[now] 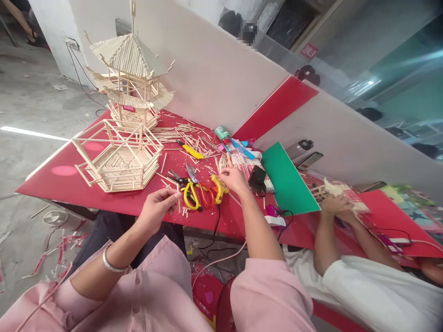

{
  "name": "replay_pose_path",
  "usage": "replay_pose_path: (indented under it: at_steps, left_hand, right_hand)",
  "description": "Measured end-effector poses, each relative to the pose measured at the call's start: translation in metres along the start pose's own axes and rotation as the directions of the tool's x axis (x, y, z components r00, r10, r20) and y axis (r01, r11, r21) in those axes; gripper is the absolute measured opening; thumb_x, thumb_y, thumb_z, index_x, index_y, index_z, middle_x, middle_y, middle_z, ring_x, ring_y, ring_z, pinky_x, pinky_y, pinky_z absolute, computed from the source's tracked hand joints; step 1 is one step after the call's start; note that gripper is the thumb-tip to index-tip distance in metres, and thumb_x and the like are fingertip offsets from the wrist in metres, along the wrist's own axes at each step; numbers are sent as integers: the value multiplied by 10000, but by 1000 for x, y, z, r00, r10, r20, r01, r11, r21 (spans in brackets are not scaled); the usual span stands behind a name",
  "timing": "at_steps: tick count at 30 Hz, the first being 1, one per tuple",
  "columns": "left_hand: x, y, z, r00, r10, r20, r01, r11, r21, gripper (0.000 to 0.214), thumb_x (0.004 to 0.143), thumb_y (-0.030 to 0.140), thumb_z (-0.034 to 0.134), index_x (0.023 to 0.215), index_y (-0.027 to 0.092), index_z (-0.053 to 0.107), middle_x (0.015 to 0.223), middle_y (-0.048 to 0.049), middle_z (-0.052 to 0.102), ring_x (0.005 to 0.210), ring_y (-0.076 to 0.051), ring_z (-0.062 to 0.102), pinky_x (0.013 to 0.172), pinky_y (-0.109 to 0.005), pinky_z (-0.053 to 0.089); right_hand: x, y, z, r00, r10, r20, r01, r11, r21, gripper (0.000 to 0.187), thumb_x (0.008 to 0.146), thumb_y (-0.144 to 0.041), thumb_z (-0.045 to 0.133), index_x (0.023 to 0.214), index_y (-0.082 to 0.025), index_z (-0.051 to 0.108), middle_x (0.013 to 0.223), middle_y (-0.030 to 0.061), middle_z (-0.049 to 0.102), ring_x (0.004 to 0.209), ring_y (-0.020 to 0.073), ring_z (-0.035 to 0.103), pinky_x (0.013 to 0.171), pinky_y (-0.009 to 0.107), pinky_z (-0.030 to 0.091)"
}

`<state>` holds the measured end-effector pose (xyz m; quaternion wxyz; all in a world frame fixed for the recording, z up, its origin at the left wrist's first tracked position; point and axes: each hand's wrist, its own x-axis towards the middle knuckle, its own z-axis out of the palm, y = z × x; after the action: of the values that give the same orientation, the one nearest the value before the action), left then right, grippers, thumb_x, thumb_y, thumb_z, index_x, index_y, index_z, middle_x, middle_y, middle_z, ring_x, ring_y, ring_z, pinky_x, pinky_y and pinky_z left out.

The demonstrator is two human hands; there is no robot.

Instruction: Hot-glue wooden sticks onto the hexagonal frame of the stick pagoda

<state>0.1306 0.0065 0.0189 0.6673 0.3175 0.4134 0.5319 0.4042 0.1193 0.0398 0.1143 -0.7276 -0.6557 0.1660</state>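
Observation:
My left hand (158, 208) is at the table's front edge, thumb and fingertips pinched on what looks like a short wooden stick (178, 190). My right hand (236, 179) hovers just beyond the yellow glue gun (218, 190), its index finger stretched out, nothing visible in it. Between the hands lie yellow-handled pliers (190, 196) and red-handled scissors (206, 196). To the left stands a many-sided open frame of sticks (126, 161) with a ringed base. Behind it rises a tiered stick pagoda (133, 60).
Loose sticks (187, 133) and a yellow cutter (193, 151) are scattered over the red table (55, 184). A green can (222, 133), stick packs (244, 163) and a green board (289, 184) stand right of centre. A co-worker's hands (335, 205) are further right.

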Motion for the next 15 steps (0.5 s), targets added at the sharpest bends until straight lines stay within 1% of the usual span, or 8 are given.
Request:
replay_pose_path:
  at_steps: [1, 3, 5, 6, 8, 10, 12, 15]
  left_hand:
    - [-2, 1, -2, 1000, 6, -5, -6, 1000, -5, 334, 637, 444, 834, 680, 151, 680, 517, -7, 594, 477, -87, 476, 490, -213, 362]
    - [-4, 3, -5, 1000, 11, -18, -12, 1000, -9, 334, 638, 443, 833, 678, 149, 679, 512, -7, 591, 471, -86, 472, 487, -213, 358]
    - [-5, 6, -6, 999, 9, -31, -9, 1000, -9, 335, 638, 444, 833, 680, 148, 682, 507, -8, 591, 464, -86, 470, 482, -213, 354]
    - [-4, 7, -6, 999, 9, -40, -9, 1000, -8, 335, 634, 443, 835, 683, 148, 684, 505, -9, 591, 462, -86, 470, 479, -213, 353]
    - [-1, 7, -5, 998, 10, -60, -10, 1000, -8, 338, 624, 442, 840, 684, 148, 685, 503, -7, 591, 460, -84, 470, 475, -210, 352]
    - [3, 7, -4, 997, 9, -78, -9, 1000, -4, 346, 614, 445, 846, 687, 147, 686, 502, -4, 589, 461, -81, 468, 472, -206, 353]
    - [8, 8, -4, 996, 3, -92, -3, 1000, 1, 357, 607, 452, 849, 693, 145, 688, 499, 0, 586, 458, -78, 463, 466, -203, 353]
    - [12, 8, -5, 994, -3, -109, 4, 1000, 8, 369, 601, 455, 853, 702, 142, 686, 497, 6, 585, 458, -74, 461, 463, -197, 352]
  right_hand:
    - [7, 7, -5, 998, 44, -40, -46, 998, -47, 185, 757, -259, 593, 783, -151, 742, 779, 72, 736, 786, 185, 675, 697, 237, 479]
    - [22, 22, -12, 993, 102, -57, -108, 988, -114, 143, 716, -215, 617, 709, -134, 734, 709, 81, 721, 747, 196, 670, 681, 244, 471]
    - [37, 32, -14, 990, 127, -61, -135, 977, -162, 148, 719, -228, 630, 720, -134, 743, 717, 79, 726, 737, 195, 667, 679, 243, 468]
    - [44, 34, -13, 989, 128, -70, -139, 974, -180, 173, 741, -245, 621, 767, -137, 754, 764, 81, 739, 758, 193, 668, 690, 241, 468]
    - [59, 34, -7, 989, 114, -93, -131, 970, -203, 239, 798, -274, 580, 891, -152, 764, 896, 80, 755, 831, 183, 673, 725, 228, 467]
    - [75, 30, 0, 991, 93, -100, -114, 968, -222, 275, 832, -278, 550, 972, -167, 758, 982, 71, 754, 893, 171, 672, 751, 209, 463]
    - [92, 24, 5, 992, 88, -85, -107, 962, -251, 261, 831, -271, 567, 977, -169, 758, 993, 74, 754, 915, 175, 675, 765, 208, 465]
    - [116, 18, 8, 992, 112, -57, -124, 940, -317, 216, 811, -239, 631, 969, -151, 751, 1003, 112, 744, 956, 208, 678, 815, 251, 477]
